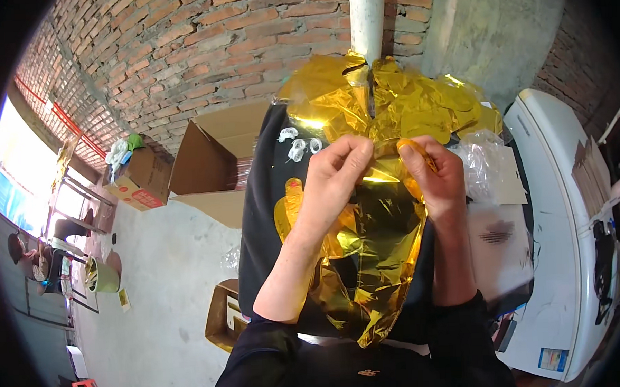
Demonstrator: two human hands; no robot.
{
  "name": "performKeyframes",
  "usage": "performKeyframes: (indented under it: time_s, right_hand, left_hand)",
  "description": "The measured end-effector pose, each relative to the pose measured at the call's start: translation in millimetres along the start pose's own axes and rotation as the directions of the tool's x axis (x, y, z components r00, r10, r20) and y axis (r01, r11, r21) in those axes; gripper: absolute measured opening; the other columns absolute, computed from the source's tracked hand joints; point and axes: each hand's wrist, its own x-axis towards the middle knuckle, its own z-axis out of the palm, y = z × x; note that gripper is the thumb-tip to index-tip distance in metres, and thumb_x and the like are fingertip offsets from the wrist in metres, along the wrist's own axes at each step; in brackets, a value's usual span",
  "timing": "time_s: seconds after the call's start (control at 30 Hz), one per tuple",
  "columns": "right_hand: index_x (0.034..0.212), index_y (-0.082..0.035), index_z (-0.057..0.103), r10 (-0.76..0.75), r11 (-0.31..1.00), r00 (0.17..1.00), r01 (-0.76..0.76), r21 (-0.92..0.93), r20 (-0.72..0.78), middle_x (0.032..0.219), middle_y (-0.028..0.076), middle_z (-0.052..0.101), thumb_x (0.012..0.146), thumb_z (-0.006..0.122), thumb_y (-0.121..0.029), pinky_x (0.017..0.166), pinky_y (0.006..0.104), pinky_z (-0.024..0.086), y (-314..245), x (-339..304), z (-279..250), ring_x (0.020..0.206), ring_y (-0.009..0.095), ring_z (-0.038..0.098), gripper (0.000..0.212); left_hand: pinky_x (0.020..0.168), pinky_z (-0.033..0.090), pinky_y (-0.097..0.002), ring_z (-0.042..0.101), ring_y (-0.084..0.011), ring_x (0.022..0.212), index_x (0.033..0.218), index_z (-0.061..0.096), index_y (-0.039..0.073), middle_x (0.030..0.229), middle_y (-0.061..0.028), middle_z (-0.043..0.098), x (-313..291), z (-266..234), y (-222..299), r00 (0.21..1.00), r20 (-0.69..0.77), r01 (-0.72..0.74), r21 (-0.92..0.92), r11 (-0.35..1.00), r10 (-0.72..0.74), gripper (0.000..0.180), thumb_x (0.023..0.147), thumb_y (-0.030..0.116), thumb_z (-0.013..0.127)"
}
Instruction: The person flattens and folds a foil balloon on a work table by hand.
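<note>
A shiny gold foil balloon (388,242), flat and crumpled, hangs down over the near part of the black-covered table (259,216). My left hand (337,171) pinches its upper edge between thumb and forefinger. A little to the right, my right hand (437,177) is closed on the same edge, with a strip of foil folded against its fingers. Beyond both hands, more gold foil balloons (427,98) lie heaped at the table's far end. Several small clear plastic coils (297,150) rest left of the heap.
Right of my hands are a clear plastic bag (480,160) and a sheet of paper with a dark smudge (499,244). A white fridge (545,280) borders the table's right side. Left stand an open cardboard box (201,163) and a smaller box (222,311). A white pipe (367,21) rises behind.
</note>
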Motion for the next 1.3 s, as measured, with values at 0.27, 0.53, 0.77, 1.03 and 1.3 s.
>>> performKeyframes:
  time_s: [0.27,0.53,0.77,1.03,1.3]
  right_hand:
    - [0.109,0.000,0.070,0.063,0.996,0.998,-0.063,-0.064,-0.015,0.085,-0.007,0.060,0.106,0.067,-0.017,0.065,0.0182,0.038,10.6,6.9,-14.6,0.074,0.000,0.049,0.018]
    - [0.102,0.003,0.068,-0.067,0.957,0.994,0.039,-0.289,-0.087,0.074,-0.002,0.056,0.104,0.068,-0.019,0.063,0.0251,0.042,5.1,5.8,-10.8,0.071,0.005,0.047,0.022]
    - [0.101,0.003,0.067,-0.039,0.939,0.993,-0.001,-0.344,-0.108,0.072,-0.002,0.054,0.105,0.068,-0.021,0.064,0.0249,0.042,8.5,8.5,-11.7,0.071,0.005,0.047,0.024]
    - [0.109,-0.001,0.069,-0.120,0.936,0.990,0.088,-0.340,-0.074,0.081,-0.008,0.056,0.106,0.065,-0.017,0.060,0.0201,0.035,27.0,11.4,-8.1,0.070,0.001,0.044,0.017]
    - [0.114,-0.001,0.067,-0.024,0.959,0.998,0.006,-0.282,-0.058,0.090,-0.005,0.061,0.105,0.061,-0.010,0.072,0.0205,0.043,27.7,11.9,-4.5,0.081,0.003,0.051,0.015]
  left_hand:
    - [0.076,0.046,-0.0275,0.060,-0.0117,0.085,0.110,0.074,0.000,0.093,-0.0025,0.069,18.6,-11.0,-1.5,0.998,0.052,0.053,-0.210,0.976,-0.043,0.055,0.113,0.046,0.045]
    - [0.087,0.049,-0.0237,0.059,-0.0071,0.095,0.116,0.071,-0.001,0.103,0.0012,0.069,16.8,-22.1,-3.2,0.978,0.175,0.100,0.070,0.993,-0.110,0.023,0.102,0.018,0.072]
    - [0.079,0.049,-0.0228,0.059,-0.0058,0.087,0.113,0.073,0.001,0.098,0.0025,0.070,17.5,-20.0,-5.4,0.991,0.131,0.020,0.163,0.986,-0.041,0.022,0.102,0.020,0.072]
    - [0.075,0.049,-0.0229,0.059,-0.0048,0.084,0.112,0.073,0.000,0.094,0.0021,0.071,19.4,-18.1,-14.0,0.992,0.111,0.036,0.133,0.990,-0.051,0.022,0.102,0.019,0.072]
    - [0.072,0.048,-0.0218,0.058,-0.0039,0.081,0.114,0.073,0.002,0.094,0.0039,0.070,24.6,-20.4,-31.7,0.993,0.103,0.048,0.141,0.989,-0.063,0.021,0.102,0.019,0.071]
